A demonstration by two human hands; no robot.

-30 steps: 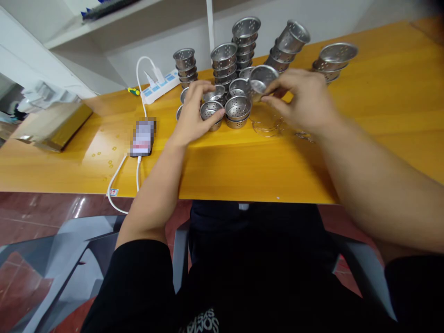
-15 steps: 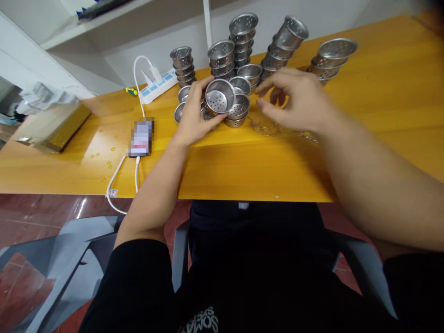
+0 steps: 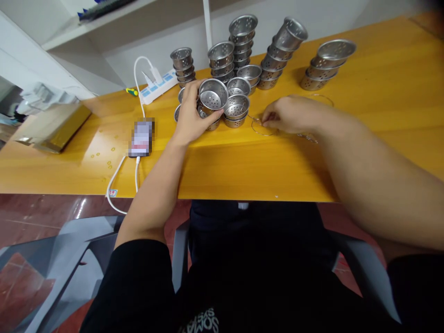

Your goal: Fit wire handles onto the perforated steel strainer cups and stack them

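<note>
My left hand [image 3: 192, 113] is wrapped round a perforated metal strainer cup [image 3: 212, 94], its open top tilted toward me. This cup sits just above another strainer cup, partly hidden behind my fingers. My right hand [image 3: 289, 114] is low over the table, thumb and fingertips pinched on a thin wire ring [image 3: 262, 133]. Part of that wire is hidden under my fingers. Between my hands stands a short pair of nested strainer cups [image 3: 236, 110], with another strainer cup [image 3: 239, 86] behind it.
Several tall stacks of strainer cups [image 3: 221, 58] line the back, one leaning stack [image 3: 285, 46] among them. A shorter stack [image 3: 324, 67] stands at right. A phone [image 3: 141, 138] with white cables, a power strip [image 3: 160, 87] and a cardboard box [image 3: 62, 125] are on the left.
My right hand has passed a strainer cup to my left hand and let it go. It has then moved down to the wire rings on the table and closed its fingertips there.
</note>
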